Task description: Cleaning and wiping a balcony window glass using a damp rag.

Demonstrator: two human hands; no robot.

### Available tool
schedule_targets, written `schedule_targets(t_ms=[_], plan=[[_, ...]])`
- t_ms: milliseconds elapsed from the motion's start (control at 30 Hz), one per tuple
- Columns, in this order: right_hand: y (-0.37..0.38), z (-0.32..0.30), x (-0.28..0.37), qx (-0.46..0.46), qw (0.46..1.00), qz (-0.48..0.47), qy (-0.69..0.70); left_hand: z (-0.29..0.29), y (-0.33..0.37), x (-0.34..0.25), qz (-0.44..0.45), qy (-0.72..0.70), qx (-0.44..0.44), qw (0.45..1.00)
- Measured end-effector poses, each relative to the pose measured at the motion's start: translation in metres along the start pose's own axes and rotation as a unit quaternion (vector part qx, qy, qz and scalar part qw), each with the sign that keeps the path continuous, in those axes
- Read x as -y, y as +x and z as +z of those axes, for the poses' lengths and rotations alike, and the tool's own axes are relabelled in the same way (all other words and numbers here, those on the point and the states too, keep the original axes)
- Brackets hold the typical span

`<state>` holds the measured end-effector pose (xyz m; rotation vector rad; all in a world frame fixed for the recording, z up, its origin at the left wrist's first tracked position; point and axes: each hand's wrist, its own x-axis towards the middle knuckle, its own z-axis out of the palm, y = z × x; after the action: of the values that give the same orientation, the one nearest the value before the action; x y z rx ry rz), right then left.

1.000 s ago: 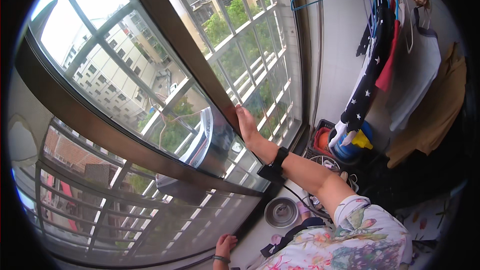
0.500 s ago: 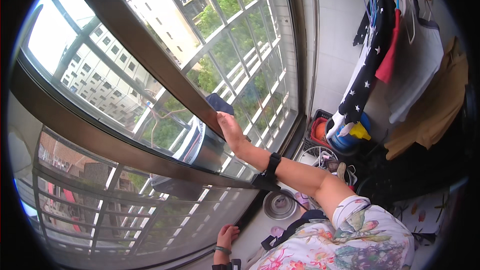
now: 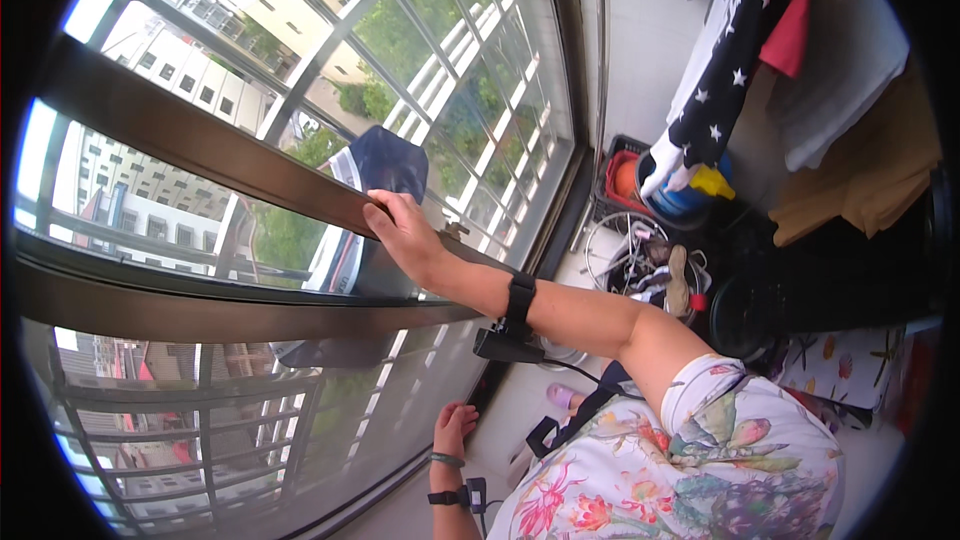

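Observation:
My right hand (image 3: 405, 238) reaches across to the brown metal window frame (image 3: 215, 155), its fingers curled over the frame's edge. A black strap with a small dark box sits on that wrist. Just beyond the hand, at the window bars, is a dark blue and white object (image 3: 390, 162); I cannot make out its kind. Lower down, my left hand (image 3: 455, 427) hangs close to the lower window glass (image 3: 370, 415), its fingers slightly bent and apart, holding nothing. Whether it touches the glass I cannot tell.
White window bars (image 3: 440, 60) stand outside. To the right hang clothes, including a black star-patterned garment (image 3: 735, 70). Beneath them are a dark crate (image 3: 607, 180), a blue bucket (image 3: 680, 202) and a wire basket (image 3: 625, 245) of shoes. A pink shoe (image 3: 560, 395) shows on the floor.
The view has turned, and the window frame lies flatter across it. My right hand appears farther left, still on the frame. The metal basin is now mostly hidden behind my right forearm.

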<state>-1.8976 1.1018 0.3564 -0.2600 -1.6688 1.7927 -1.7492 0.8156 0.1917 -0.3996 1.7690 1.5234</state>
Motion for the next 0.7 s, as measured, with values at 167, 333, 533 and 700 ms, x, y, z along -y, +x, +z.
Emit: schedule_targets(t_ms=[167,333,533,700], plan=[[0.001,-0.005,0.0,0.004,1.0,0.005,0.013,0.002,0.004,-0.008,-0.007,0.014,-0.005,1.0],[-0.003,-0.004,0.003,0.02,1.0,-0.009,0.007,0.003,0.006,-0.011,-0.011,0.035,-0.01,0.999],[-0.012,-0.004,0.001,0.021,0.999,-0.034,-0.006,0.004,0.01,-0.026,-0.001,0.069,0.004,0.998],[-0.004,-0.014,-0.011,0.108,0.971,0.046,0.207,0.0,0.01,-0.027,0.031,0.066,0.027,0.997]])
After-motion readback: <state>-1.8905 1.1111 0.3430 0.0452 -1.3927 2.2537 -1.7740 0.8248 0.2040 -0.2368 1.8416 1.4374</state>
